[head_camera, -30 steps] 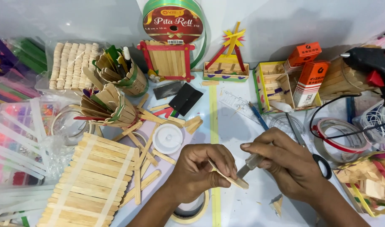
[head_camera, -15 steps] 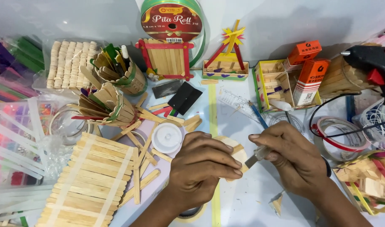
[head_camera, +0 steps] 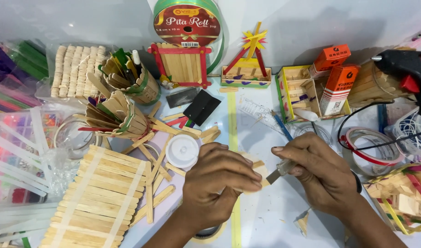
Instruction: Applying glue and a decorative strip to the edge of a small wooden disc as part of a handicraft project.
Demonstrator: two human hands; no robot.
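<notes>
Wooden craft stick (head_camera: 260,171) lies pinned to the table (head_camera: 275,220) under the left hand (head_camera: 219,181), fingers curled tight to steady it, while the right hand (head_camera: 320,172) grips a small cutter (head_camera: 280,171) with its blade touching the stick's end, a flat stick panel (head_camera: 100,197) and white lid (head_camera: 182,150) lying nearby.

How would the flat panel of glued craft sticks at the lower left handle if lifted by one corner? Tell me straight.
The craft-stick panel looks light, being thin wooden sticks. It would probably stay fairly stiff, since pale cross strips run over the rows and seem to bind them. Lifted by one corner it might flex or crack at a joint. Being flat, it should slide rather than roll if pushed.
</notes>
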